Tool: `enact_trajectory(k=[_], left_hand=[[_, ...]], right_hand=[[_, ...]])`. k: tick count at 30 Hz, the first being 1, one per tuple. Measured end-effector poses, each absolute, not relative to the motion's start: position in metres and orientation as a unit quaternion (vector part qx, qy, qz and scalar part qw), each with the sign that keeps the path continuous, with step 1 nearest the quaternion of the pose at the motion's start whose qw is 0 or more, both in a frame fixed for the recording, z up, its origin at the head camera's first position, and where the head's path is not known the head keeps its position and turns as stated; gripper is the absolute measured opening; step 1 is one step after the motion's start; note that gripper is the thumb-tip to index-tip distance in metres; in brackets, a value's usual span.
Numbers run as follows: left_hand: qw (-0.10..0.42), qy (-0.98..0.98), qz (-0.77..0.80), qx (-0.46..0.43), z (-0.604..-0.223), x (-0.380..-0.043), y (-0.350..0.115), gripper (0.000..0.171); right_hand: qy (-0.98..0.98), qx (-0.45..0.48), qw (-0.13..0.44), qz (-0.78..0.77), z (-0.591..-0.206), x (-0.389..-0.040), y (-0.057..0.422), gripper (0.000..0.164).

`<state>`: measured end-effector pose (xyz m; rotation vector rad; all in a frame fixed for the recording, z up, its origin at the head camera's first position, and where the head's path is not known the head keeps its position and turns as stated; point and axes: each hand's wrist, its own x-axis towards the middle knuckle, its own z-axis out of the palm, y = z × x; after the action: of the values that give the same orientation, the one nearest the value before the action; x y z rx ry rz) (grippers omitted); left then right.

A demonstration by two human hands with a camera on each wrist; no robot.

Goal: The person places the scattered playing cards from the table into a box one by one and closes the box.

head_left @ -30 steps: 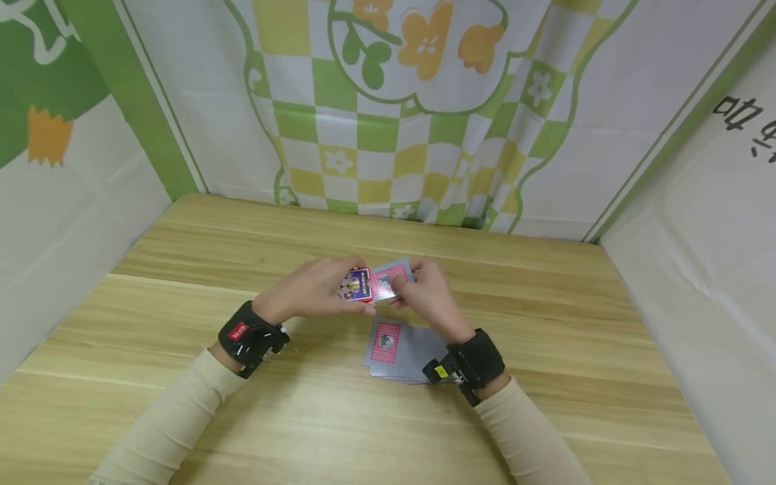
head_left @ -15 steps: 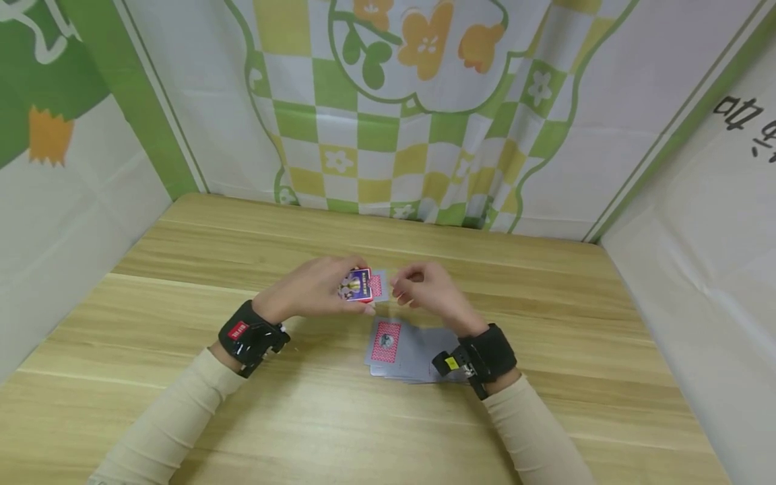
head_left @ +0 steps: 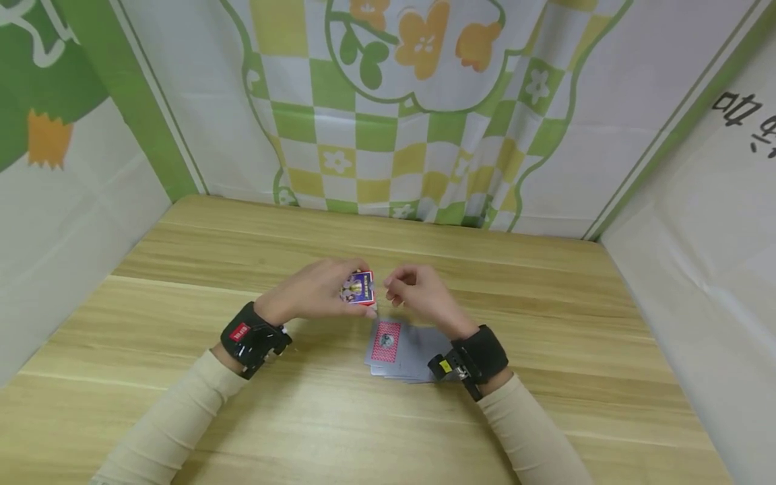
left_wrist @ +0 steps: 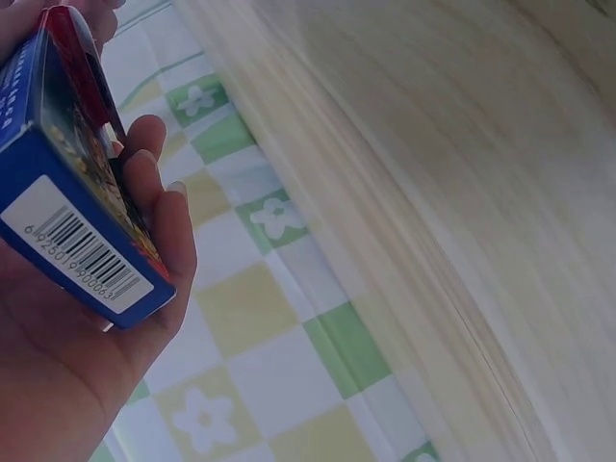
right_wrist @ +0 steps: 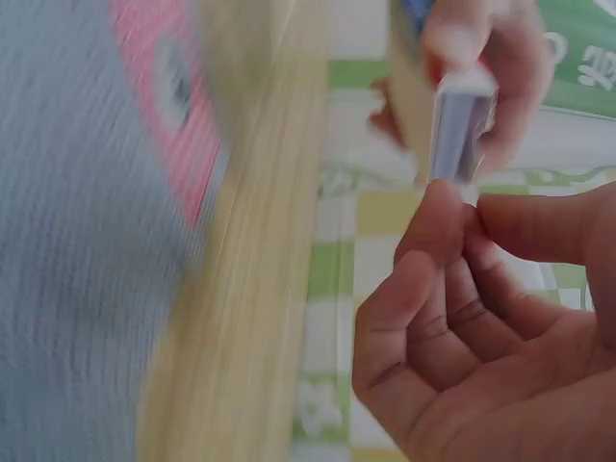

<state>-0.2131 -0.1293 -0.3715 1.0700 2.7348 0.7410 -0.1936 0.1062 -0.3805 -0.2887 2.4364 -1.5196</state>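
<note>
My left hand (head_left: pixel 315 289) grips a small playing-card box (head_left: pixel 359 288) above the table. The box has a purple and yellow picture face and a red edge; in the left wrist view the box (left_wrist: pixel 87 212) shows a blue end with a barcode. Its other end (right_wrist: pixel 460 135) faces my right hand (head_left: pixel 424 295). The right hand's fingers (right_wrist: pixel 414 289) are curled, the thumb close to the index finger, with nothing seen between them. Below the hands lies a spread of playing cards (head_left: pixel 415 357), mostly grey, the top left one showing a red patterned back.
The wooden table (head_left: pixel 291 417) spreads around the hands. A checked curtain (head_left: pixel 376 155) hangs at its back edge, with white and green cloth walls (head_left: pixel 685 269) at the sides. Straps with small cameras (head_left: pixel 481 360) sit on both wrists, the right one over the cards.
A card that stuck out of the box's right end has gone inside. My right hand let go of it, and its fingertips are now nearer the box. The left hand has barely moved.
</note>
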Motion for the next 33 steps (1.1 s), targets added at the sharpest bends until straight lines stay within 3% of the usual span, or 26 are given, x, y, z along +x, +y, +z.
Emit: enact_trajectory(k=[6,9,15,18,26,33], left_hand=[[0.053,0.907,0.235,0.345,-0.372,-0.214,-0.131,0.075],[0.051,0.907,0.234,0.345,-0.373,-0.214,-0.131,0.075],[0.045,0.908,0.227,0.348,-0.374,-0.216,-0.131,0.074],[0.044,0.907,0.226,0.351,-0.375,-0.217,-0.132,0.073],[0.048,0.909,0.229,0.346,-0.374,-0.214,-0.130,0.069],[0.050,0.909,0.226,0.347,-0.373,-0.214,-0.130,0.074]], right_hand=[[0.912,-0.193,0.089,-0.351,-0.384,-0.197,0.112,0.010],[0.919,-0.232,0.121,-0.293,-0.385,-0.196,0.111,0.011],[0.936,-0.217,0.195,-0.196,-0.387,-0.191,0.106,0.054],[0.943,-0.204,0.206,-0.163,-0.389,-0.188,0.105,0.061],[0.941,-0.213,0.164,-0.208,-0.385,-0.191,0.109,0.043],[0.881,-0.265,0.199,-0.337,-0.370,-0.199,0.132,0.008]])
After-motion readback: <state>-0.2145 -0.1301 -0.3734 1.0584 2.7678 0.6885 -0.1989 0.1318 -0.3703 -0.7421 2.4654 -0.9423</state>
